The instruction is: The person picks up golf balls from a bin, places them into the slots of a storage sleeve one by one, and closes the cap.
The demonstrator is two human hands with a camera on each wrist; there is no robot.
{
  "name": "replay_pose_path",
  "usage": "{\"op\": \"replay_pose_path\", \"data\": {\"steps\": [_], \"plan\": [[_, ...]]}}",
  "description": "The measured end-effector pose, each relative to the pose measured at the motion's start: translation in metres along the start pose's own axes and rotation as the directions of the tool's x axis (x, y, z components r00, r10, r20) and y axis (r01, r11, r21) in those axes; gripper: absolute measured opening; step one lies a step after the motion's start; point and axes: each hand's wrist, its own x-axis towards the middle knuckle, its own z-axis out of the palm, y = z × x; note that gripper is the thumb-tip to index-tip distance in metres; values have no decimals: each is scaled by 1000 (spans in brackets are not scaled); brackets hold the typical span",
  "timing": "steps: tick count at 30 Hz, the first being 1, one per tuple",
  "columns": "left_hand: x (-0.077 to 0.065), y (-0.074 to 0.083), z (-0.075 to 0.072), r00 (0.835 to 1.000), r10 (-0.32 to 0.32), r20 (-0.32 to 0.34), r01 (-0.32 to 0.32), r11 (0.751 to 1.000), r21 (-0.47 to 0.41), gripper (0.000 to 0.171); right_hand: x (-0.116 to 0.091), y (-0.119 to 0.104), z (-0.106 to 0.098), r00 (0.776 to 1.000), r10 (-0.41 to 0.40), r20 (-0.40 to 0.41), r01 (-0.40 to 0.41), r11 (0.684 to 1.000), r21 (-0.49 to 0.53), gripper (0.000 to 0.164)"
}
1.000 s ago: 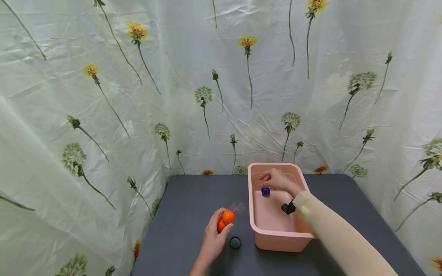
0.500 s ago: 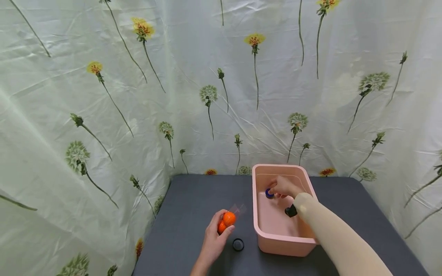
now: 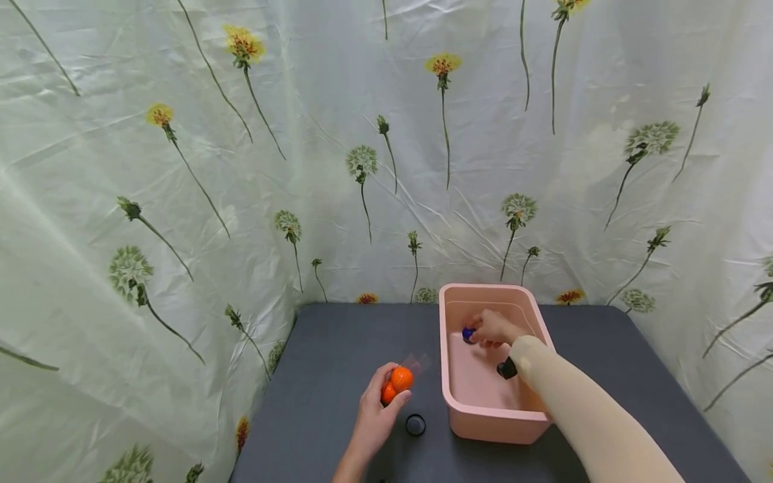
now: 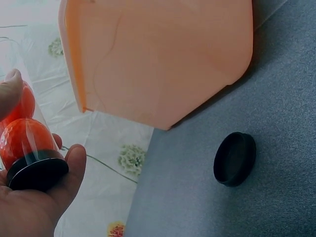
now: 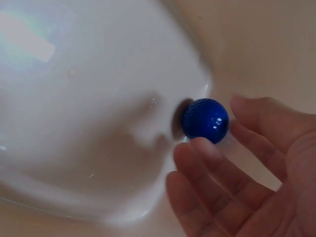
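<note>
My left hand (image 3: 376, 419) grips a clear plastic tube (image 3: 418, 363) in the head view, left of the pink bin (image 3: 498, 427). Two orange golf balls (image 4: 27, 140) show inside the tube, and a black cap (image 4: 39, 173) closes its lower end, resting in the palm. Inside the bin, a blue golf ball (image 5: 203, 118) lies at the edge of the floor. Around it my right hand (image 3: 496, 329) reaches down, thumb on one side and loosely bent fingers on the other, fingertips right at the ball.
A loose black cap (image 4: 235, 159) lies on the dark grey table (image 3: 338, 376), between the left hand and the bin. Behind the table hangs a flower-printed curtain (image 3: 398, 261). The bin's raised walls surround the right hand.
My right hand has come down from above the blue golf ball to beside it. The left hand keeps its grip on the tube; the head view has shifted slightly.
</note>
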Motion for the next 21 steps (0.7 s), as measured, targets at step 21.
{"op": "replay_pose_path", "data": {"steps": [21], "plan": [[-1, 4, 3, 1000, -15, 14, 16, 998, -62, 48, -3, 3, 15, 994, 68, 89, -60, 994, -91, 24]]}}
